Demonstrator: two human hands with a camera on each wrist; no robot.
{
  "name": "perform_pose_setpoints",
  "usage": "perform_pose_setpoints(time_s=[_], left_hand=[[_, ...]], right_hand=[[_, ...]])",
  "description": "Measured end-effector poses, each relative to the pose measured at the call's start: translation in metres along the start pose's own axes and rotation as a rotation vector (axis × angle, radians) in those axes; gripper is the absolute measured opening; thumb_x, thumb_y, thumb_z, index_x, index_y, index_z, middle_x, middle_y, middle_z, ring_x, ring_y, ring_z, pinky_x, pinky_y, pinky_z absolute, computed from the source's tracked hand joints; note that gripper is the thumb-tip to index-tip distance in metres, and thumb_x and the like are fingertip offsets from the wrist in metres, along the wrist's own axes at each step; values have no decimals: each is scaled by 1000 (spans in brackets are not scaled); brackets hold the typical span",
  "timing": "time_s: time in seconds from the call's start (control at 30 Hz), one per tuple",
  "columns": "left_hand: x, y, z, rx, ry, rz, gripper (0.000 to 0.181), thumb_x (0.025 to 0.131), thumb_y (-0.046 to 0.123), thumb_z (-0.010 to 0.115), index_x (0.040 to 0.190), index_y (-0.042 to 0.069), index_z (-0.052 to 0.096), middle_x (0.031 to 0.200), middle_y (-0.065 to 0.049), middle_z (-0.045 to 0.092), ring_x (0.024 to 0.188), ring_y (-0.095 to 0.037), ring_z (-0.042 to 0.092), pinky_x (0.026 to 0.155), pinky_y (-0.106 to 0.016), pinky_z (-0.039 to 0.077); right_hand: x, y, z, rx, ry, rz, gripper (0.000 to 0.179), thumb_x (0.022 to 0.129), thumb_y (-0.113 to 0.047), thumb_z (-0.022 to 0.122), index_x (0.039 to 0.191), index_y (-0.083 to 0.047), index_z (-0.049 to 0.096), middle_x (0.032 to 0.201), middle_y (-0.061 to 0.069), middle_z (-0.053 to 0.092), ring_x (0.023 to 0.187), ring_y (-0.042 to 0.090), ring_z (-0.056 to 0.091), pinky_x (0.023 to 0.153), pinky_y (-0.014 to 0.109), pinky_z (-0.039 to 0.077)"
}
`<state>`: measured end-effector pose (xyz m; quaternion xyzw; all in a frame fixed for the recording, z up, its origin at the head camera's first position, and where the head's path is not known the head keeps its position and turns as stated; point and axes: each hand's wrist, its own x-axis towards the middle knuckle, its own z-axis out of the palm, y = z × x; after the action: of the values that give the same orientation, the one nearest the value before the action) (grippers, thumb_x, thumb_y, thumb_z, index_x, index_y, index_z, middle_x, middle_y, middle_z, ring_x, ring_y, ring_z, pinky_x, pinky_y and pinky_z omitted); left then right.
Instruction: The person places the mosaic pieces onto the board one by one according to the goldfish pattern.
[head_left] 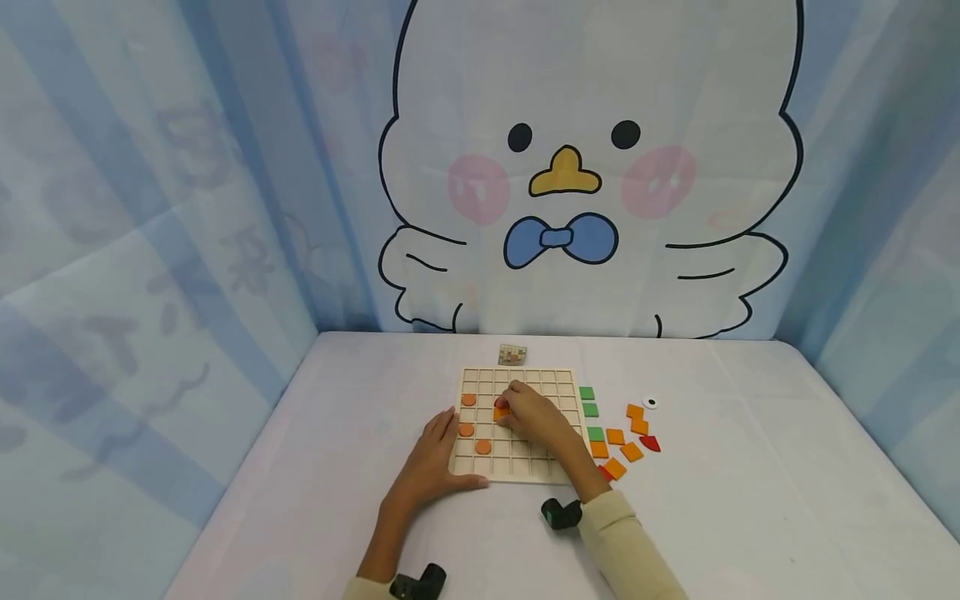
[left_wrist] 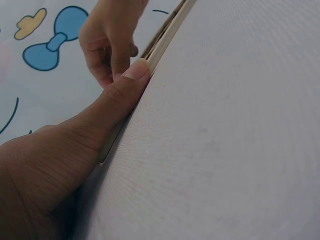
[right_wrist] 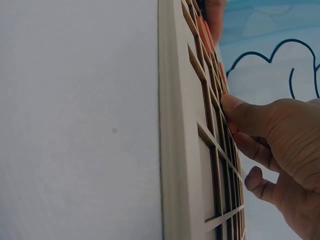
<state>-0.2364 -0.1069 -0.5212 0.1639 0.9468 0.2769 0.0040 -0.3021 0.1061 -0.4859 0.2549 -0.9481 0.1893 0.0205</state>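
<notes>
A pale wooden grid board [head_left: 517, 477] lies on the table, with round orange pieces [head_left: 483, 447] in several left-hand cells. My left hand [head_left: 431, 462] rests against the board's near left corner, its fingers along the left side and its straight thumb [left_wrist: 136, 70] on the front edge. Over the middle of the grid, my right hand [head_left: 534, 414] pinches a square orange piece [head_left: 501, 414] between thumb and fingertip, low against the cells. A bit of a red piece [head_left: 498, 402] shows beside those fingertips, partly hidden by them.
Green squares [head_left: 590, 410] lie along the board's right side. Farther right are loose orange squares [head_left: 632, 452], red pieces [head_left: 650, 443] and a white disc with a black centre [head_left: 650, 403]. A small patterned card [head_left: 513, 355] sits behind the board.
</notes>
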Motion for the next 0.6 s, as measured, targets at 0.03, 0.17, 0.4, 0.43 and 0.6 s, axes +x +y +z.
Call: perform_pose_setpoints(time_s=[0.03, 0.17, 0.4, 0.43, 0.6], left_hand=[[0, 0, 0, -2, 0, -1, 123, 66, 73, 74, 154, 3, 24, 162, -15, 21, 148, -31, 22, 117, -48, 30], [-1, 1, 0, -12, -1, -5, 123, 66, 73, 74, 154, 3, 24, 161, -15, 21, 148, -32, 22, 117, -48, 30], [-1, 0, 0, -9, 8, -5, 123, 66, 73, 73, 155, 4, 24, 162, -14, 21, 149, -31, 22, 117, -48, 30], [-1, 0, 0, -9, 9, -4, 123, 66, 73, 73, 155, 4, 23, 162, -14, 21, 149, -31, 22, 117, -48, 30], [-1, 1, 0, -14, 3, -9, 123, 66, 73, 74, 155, 4, 23, 162, -14, 21, 149, -31, 22, 117, -48, 30]], right_hand=[[0, 0, 0, 5, -1, 4, 24, 89, -23, 72, 106, -6, 68, 104, 3, 58, 86, 14, 55, 84, 33, 53], [-1, -2, 1, 17, 3, 18, 23, 89, -22, 73, 105, -6, 68, 102, 2, 58, 85, 13, 54, 83, 33, 53], [2, -2, 0, 23, -6, 38, 24, 88, -23, 73, 106, -7, 68, 105, 2, 58, 86, 13, 54, 84, 33, 52], [2, -1, 0, 24, -7, 39, 24, 88, -23, 73, 106, -7, 68, 105, 2, 57, 86, 13, 54, 85, 33, 52], [1, -2, 1, 27, 0, 35, 23, 88, -23, 73, 105, -7, 68, 105, 2, 58, 85, 13, 54, 84, 33, 52]])
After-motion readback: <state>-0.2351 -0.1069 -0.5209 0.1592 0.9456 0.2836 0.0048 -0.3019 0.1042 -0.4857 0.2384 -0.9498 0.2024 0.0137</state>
